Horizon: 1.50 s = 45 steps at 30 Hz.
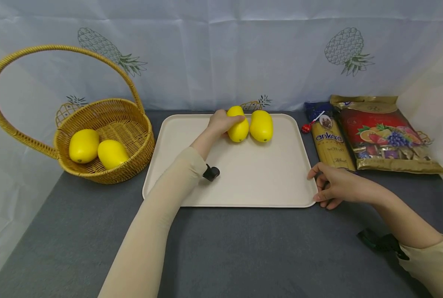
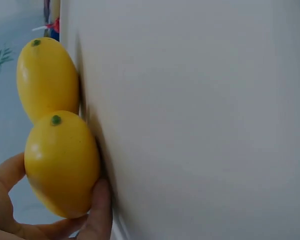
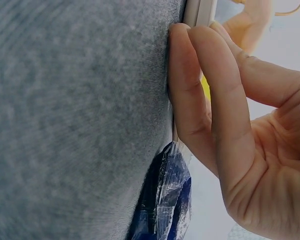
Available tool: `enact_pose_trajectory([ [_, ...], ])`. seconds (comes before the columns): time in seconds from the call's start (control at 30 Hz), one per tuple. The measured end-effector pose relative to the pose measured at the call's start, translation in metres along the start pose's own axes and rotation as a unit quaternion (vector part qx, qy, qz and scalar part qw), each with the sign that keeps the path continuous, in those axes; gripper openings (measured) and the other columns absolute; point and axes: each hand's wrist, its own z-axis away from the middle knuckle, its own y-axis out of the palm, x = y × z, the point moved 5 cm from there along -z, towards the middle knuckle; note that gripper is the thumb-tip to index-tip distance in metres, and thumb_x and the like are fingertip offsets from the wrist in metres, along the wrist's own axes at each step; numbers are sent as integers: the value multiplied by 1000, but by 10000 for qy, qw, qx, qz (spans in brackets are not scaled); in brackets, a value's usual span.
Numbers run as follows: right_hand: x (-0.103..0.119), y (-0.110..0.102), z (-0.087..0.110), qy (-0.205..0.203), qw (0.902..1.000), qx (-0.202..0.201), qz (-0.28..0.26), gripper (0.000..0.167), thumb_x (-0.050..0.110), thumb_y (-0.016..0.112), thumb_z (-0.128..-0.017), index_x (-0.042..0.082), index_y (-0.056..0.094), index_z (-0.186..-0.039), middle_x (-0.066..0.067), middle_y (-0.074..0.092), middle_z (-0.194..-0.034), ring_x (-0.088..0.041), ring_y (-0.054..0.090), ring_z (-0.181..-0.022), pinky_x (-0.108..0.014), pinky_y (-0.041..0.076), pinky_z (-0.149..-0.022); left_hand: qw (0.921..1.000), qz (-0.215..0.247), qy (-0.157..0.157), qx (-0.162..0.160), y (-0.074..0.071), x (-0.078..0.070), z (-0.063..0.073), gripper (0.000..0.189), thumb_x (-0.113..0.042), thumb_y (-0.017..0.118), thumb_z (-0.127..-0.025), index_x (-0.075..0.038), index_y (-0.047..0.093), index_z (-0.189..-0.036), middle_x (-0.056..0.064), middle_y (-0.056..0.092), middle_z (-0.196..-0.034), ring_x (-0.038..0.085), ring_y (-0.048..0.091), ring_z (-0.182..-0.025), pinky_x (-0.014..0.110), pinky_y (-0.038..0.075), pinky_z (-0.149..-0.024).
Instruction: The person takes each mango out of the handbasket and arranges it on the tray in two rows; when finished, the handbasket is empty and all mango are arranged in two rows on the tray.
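My left hand (image 1: 221, 123) grips a yellow lemon (image 1: 238, 129) at the back of a cream tray (image 1: 258, 178). In the left wrist view, thumb and fingers lie around this lemon (image 2: 62, 165), its green stem spot showing. A second lemon (image 1: 261, 126) sits right beside it; in the left wrist view this lemon (image 2: 47, 77) appears behind the held one. My right hand (image 1: 334, 186) holds the tray's front right corner with curled fingers. In the right wrist view, fingertips of that hand (image 3: 230, 110) meet the tray rim (image 3: 206, 12).
At left stands a yellow wicker basket (image 1: 132, 124) with a tall handle and two lemons (image 1: 84, 145) inside. To the tray's right lie a red lollipop (image 1: 306, 128), a pasta packet (image 1: 331, 142) and a red candy bag (image 1: 385, 136). A pineapple-print cloth (image 1: 206, 58) hangs behind.
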Motion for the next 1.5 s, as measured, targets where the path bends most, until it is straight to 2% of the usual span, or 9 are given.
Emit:
enact_pose_trajectory([
  [0.37,-1,1,0,-14,10000,9,-17,59,15,70,-91,-4,32,-133,-9,57,-85,-20,68,-75,-33,62,-62,9992,-386,-63,59,1,2,-3,68,-50,60,-94,0,47,-138,15,56,-131,19,54,-99,25,51,-75],
  [0.53,0,-1,1,6,10000,-19,4,61,17,73,-89,-4,34,-132,-11,57,-85,-22,69,-74,-34,62,-62,9993,-344,-94,95,-1,2,-2,64,-50,60,-94,0,51,-133,13,58,-122,17,55,-91,24,51,-69],
  [0.7,1,-2,1,39,10000,-38,-2,61,17,73,-89,-3,35,-132,-11,57,-85,-23,69,-75,-34,62,-62,9995,-216,-136,190,-6,3,2,66,-50,59,-94,0,49,-136,11,54,-121,18,53,-92,29,56,-81],
  [0.83,2,-1,1,31,10000,-42,3,60,16,72,-90,-3,34,-132,-11,57,-85,-22,69,-74,-34,62,-62,9993,-140,-197,285,-14,2,3,73,-51,57,-96,-2,39,-147,12,47,-142,22,54,-111,34,55,-97],
  [0.93,2,0,1,10,10000,-21,-1,60,16,72,-90,-4,34,-132,-11,57,-85,-22,69,-74,-33,62,-62,9991,-66,-232,359,-23,-1,6,79,-52,55,-96,-3,29,-153,9,36,-157,23,47,-134,35,52,-105],
  [1.0,2,0,1,-22,10000,-14,21,60,16,71,-90,-4,34,-132,-10,57,-85,-21,69,-74,-33,62,-62,9989,-4,-193,422,-31,-4,9,78,-52,54,-97,-5,29,-153,8,35,-158,24,42,-141,37,50,-108],
  [1.17,2,-1,2,29,10000,-34,21,60,15,72,-90,-4,33,-133,-11,57,-85,-21,69,-74,-33,62,-62,9982,109,93,578,-53,-15,21,69,-49,54,-98,-7,35,-149,8,38,-155,27,42,-142,37,47,-112],
  [1.37,3,-1,3,-24,10000,-22,13,61,16,72,-90,-5,34,-132,-12,56,-86,-21,69,-74,-33,62,-62,9973,-92,335,641,-87,-28,40,69,-48,52,-99,-12,30,-154,3,32,-161,25,41,-144,34,45,-114],
  [1.5,3,-1,2,2,10000,-26,4,60,15,71,-90,-4,34,-132,-11,57,-85,-22,69,-74,-33,62,-62,9952,-125,576,782,-112,-33,53,69,-47,50,-100,-12,27,-155,5,30,-162,25,37,-146,35,41,-117],
])
